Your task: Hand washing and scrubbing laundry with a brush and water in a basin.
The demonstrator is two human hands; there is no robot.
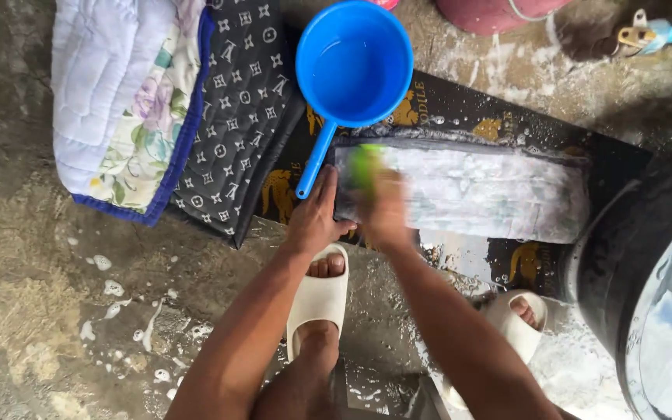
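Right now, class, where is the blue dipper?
In the head view, the blue dipper sits at top centre on the dark mat, right of the quilted blanket, its handle pointing down toward the left hand.

we're out on a home's washing spot, a wet, rough concrete floor (33, 311) flecked with soap foam at lower left. a blue water dipper (354, 66) sits top centre, a big dark tub (624, 264) of suds at the right edge, folded quilted bedding (126, 101) upper left, and bare feet in cream slippers (316, 299) below.
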